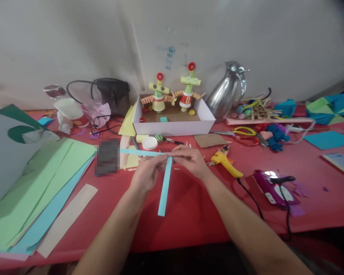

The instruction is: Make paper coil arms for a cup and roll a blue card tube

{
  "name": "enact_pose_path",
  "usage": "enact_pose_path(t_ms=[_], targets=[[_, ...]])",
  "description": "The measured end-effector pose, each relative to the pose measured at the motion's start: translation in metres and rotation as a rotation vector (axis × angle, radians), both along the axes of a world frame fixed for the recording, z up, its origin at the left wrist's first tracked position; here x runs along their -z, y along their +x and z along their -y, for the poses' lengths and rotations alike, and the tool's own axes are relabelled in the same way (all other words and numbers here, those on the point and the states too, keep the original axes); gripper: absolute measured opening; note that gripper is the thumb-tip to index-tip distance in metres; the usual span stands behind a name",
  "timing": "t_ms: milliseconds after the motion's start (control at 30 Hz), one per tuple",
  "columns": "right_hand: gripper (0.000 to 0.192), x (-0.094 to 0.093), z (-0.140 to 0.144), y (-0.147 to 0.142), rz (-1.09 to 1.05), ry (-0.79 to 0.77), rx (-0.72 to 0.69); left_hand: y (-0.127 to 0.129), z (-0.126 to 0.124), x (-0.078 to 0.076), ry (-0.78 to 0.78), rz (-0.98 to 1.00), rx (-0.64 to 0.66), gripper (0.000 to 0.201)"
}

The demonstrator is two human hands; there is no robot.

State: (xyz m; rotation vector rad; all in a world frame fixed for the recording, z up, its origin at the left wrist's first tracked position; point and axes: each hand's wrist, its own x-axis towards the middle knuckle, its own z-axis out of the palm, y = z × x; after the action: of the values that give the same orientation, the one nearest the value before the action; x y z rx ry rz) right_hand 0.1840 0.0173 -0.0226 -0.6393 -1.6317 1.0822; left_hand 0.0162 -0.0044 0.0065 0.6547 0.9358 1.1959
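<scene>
Coloured paper sheets (37, 183) overhang the bench (195, 214) edge at nine o'clock. The left hand (145, 173) and right hand (189, 160) meet mid-bench, pinching two crossed blue paper strips (164, 187): one runs toward nine o'clock, the other points to six o'clock over bare bench. A glue gun (225, 162) lies at three o'clock.

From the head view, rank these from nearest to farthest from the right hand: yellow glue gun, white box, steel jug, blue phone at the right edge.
1. Glue gun: just right of the right hand.
2. White box: behind the hand, toward the wall.
3. Steel jug: farther back, to the right.
4. Phone: at the table's far right edge.
</scene>
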Motion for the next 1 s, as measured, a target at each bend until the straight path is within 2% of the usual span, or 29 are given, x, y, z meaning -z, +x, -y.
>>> enact_pose_path(t_ms=[167, 333, 433, 533, 633, 767, 1000], targets=[[0.017, -0.002, 0.005, -0.005, -0.056, -0.086, 0.021, -0.002, 0.002, 0.0, 0.064, -0.103, 0.013, 0.009], [0.041, -0.006, 0.016, -0.02, -0.198, -0.37, 0.139, 0.001, 0.005, -0.001, 0.228, -0.188, -0.059, 0.015], [0.033, -0.01, 0.02, -0.025, -0.205, -0.427, 0.121, 0.004, 0.007, -0.002, 0.311, -0.234, -0.094, 0.02], [0.025, -0.014, 0.022, -0.026, -0.232, -0.387, 0.135, 0.004, 0.009, -0.002, 0.388, -0.274, -0.141, 0.021], [0.024, -0.016, 0.024, -0.023, -0.217, -0.284, 0.193, 0.001, 0.008, 0.0, 0.442, -0.279, -0.125, 0.019], [0.023, -0.019, 0.025, -0.019, -0.137, -0.149, 0.271, -0.002, 0.007, 0.004, 0.483, -0.262, -0.087, 0.015], [0.009, -0.028, 0.032, -0.02, 0.067, 0.078, 0.414, 0.003, 0.009, 0.005, 0.562, -0.227, -0.164, 0.004]])
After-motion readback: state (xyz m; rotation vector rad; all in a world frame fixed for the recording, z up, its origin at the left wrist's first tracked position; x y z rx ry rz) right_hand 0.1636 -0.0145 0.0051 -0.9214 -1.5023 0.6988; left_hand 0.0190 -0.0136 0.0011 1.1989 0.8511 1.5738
